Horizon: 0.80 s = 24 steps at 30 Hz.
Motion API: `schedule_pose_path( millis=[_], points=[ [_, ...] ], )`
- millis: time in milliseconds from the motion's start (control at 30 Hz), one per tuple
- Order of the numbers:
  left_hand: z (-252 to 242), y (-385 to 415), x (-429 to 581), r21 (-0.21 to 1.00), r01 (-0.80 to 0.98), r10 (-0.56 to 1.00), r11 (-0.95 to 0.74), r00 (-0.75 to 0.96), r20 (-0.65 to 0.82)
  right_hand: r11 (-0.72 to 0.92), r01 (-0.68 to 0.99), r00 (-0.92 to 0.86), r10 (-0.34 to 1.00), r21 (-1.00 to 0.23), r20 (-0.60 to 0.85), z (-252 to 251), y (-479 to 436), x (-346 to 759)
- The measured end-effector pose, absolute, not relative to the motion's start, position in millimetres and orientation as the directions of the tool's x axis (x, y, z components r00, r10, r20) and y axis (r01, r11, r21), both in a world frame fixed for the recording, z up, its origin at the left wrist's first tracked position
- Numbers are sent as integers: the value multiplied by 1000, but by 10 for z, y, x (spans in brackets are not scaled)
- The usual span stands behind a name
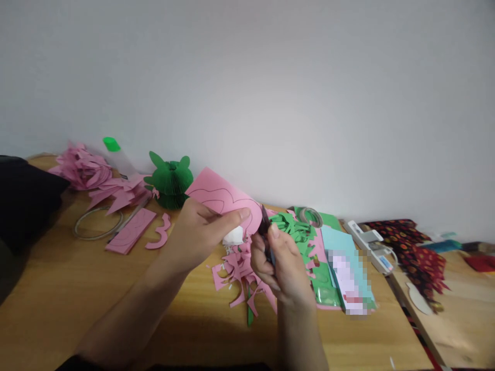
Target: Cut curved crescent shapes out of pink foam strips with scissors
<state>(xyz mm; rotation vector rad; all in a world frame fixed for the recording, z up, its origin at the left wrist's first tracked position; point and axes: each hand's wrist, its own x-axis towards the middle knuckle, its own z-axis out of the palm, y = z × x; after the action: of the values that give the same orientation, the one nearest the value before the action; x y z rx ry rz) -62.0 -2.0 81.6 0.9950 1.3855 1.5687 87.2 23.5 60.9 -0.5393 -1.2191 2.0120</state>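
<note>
The left hand (204, 232) has its fingers clamped on a pink paper sheet (209, 181) marked with curved black outlines (233, 202), above the brown wooden tabletop (193, 335); the right hand (284, 263) wraps its fingers round dark-bladed scissors (265, 219) at its edge. To me, that rounded end looks already cut, the upper-left outlines not yet. Curved pink paper scraps (236, 268) lie beneath.

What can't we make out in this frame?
All in the head view:
Scissors: handles mostly hidden by the right hand.
Pink sheet: part of the drawn outline covered by the left hand.
Pixelated item: print lost under the mosaic.
Black thing: cut off by the left edge.
</note>
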Motion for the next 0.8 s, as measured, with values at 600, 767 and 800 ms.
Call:
schedule_pose_path(
  millis=[600,767,800],
  points=[
    [764,13,-658,981,-57,933,-187,-323,160,-261,-302,-638,770,-917,-9,608,235,873],
    [830,15,-676,987,0,943,-160,-295,153,-251,-275,-631,775,-928,-23,610,232,875],
    [847,13,-681,988,21,948,-156,-277,156,-255,-272,-635,772,-928,-27,608,231,879]
  ],
)
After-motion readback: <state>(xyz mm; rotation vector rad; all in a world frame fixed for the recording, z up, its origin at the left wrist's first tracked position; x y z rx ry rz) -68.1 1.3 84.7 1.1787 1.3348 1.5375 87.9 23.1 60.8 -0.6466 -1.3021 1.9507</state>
